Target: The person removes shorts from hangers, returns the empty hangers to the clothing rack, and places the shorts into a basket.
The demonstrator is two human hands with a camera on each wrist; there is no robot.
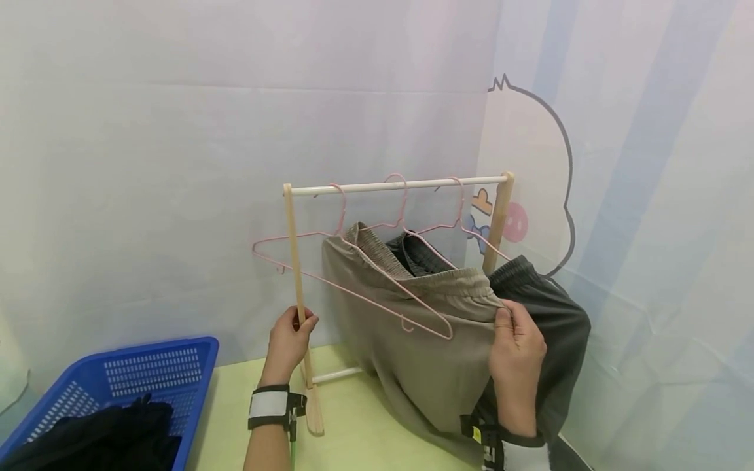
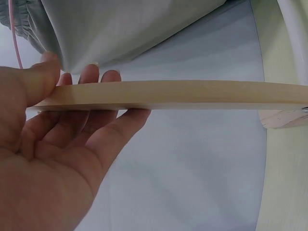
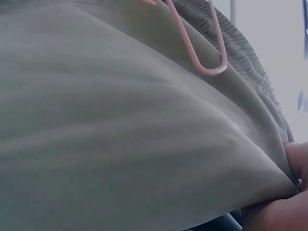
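My left hand [image 1: 290, 340] holds the wooden upright [image 1: 294, 261] at the left end of a small clothes rack. In the left wrist view, the thumb lies on one side of the upright and the fingers curl round the other. With thumb and fingers, my right hand [image 1: 518, 350] pinches the right side of khaki pants [image 1: 406, 347], just under the elastic waistband [image 1: 459, 282]. A bare pink hanger [image 1: 368, 304] hangs in front of them. The middle pink hanger [image 1: 404, 203] runs down into their waistband. Behind hang dark grey pants [image 1: 565, 327] on another pink hanger [image 1: 461, 203].
The rack's white top rod [image 1: 371, 188] carries the hangers. A blue plastic basket [image 1: 203, 386] with black clothing [image 1: 118, 435] stands at the left. Beneath the rack is a pale yellow tabletop [image 1: 353, 418]. Light curtains [image 1: 177, 163] close off the back and right.
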